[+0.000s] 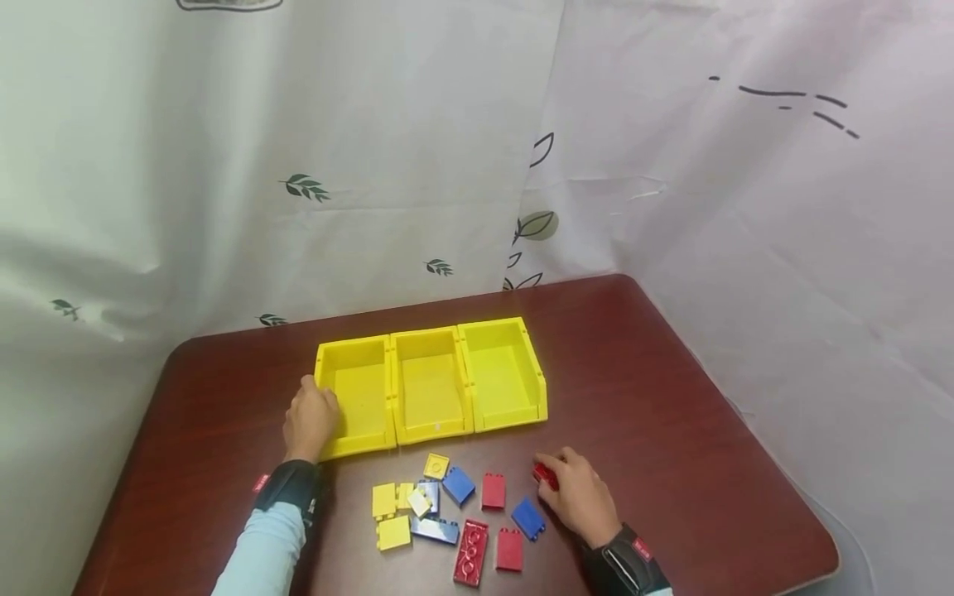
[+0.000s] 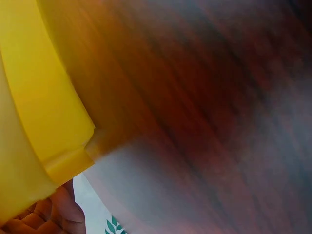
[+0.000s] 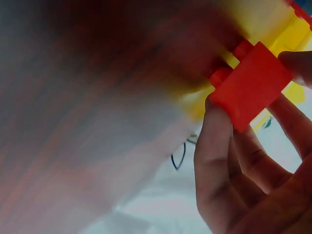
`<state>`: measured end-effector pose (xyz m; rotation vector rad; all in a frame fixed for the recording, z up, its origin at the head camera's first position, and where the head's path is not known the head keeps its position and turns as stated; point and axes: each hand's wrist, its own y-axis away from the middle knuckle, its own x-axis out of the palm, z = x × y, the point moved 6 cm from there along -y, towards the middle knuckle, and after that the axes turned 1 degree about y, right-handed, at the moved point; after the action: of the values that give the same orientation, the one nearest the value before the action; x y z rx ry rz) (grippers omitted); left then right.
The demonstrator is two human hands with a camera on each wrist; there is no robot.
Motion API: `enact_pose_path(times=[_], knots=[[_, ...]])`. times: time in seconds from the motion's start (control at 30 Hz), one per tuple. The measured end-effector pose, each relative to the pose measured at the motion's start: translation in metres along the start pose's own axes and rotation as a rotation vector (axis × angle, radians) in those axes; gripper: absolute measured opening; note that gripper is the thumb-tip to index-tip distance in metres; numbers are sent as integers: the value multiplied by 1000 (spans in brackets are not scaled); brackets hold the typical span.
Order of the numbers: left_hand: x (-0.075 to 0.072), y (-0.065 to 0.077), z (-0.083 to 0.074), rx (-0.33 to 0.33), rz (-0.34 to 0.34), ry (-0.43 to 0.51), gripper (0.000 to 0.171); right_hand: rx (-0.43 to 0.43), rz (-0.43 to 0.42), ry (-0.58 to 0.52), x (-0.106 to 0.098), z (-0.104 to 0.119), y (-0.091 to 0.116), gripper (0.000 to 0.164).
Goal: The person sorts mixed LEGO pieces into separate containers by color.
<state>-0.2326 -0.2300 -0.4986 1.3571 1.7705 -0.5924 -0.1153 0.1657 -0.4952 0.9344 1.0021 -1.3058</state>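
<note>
My left hand [image 1: 309, 420] grips the left side wall of the leftmost yellow bin [image 1: 322, 358]. In the left wrist view, curled fingers [image 2: 63, 207] show beyond the yellow wall [image 2: 48, 92], which hides the rest of that hand. Right of the loose bricks, my right hand [image 1: 584, 497] pinches a red toy building brick [image 1: 546, 475] between thumb and fingers. The right wrist view shows this brick [image 3: 252, 85] up close, its studs pointing to the upper left. Nearest to that hand on the table lies a blue brick [image 1: 528, 519].
Two more yellow bins [image 1: 431, 432] [image 1: 507, 420] adjoin the leftmost one in a row. In front lie several yellow bricks [image 1: 394, 533], blue bricks [image 1: 436, 531] and red bricks [image 1: 471, 553]. The dark red table [image 1: 633, 397] meets a pale patterned curtain [image 1: 417, 165] behind.
</note>
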Motion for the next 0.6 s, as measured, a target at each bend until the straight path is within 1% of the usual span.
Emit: enact_pose_path(times=[0.03,0.13,0.2,0.27,0.33,0.4,0.47,0.53,0.6], knots=[[0,0,0,-4,1,2,40,-11,-2,-6,-3,2,-4,33],[1,-1,-1,-15,4,8,40,-68,-57,-52,-19,12,-21,30],[3,-3,-2,-17,3,8,41,-125,-117,-101,-35,22,-40,31],[5,-5,-3,-18,5,11,41,-158,-147,-146,-50,32,-64,33],[7,-8,-4,-17,8,9,41,-136,-115,-185,-59,41,-93,36],[10,-11,-6,-6,8,8,40,-83,-50,-211,-62,47,-125,39],[13,-15,-9,6,11,5,39,-17,33,-210,-57,50,-154,41],[17,-18,-11,17,12,2,39,19,105,-200,-48,53,-180,40],[21,-20,-13,23,11,-1,39,51,164,-197,-35,54,-201,37]])
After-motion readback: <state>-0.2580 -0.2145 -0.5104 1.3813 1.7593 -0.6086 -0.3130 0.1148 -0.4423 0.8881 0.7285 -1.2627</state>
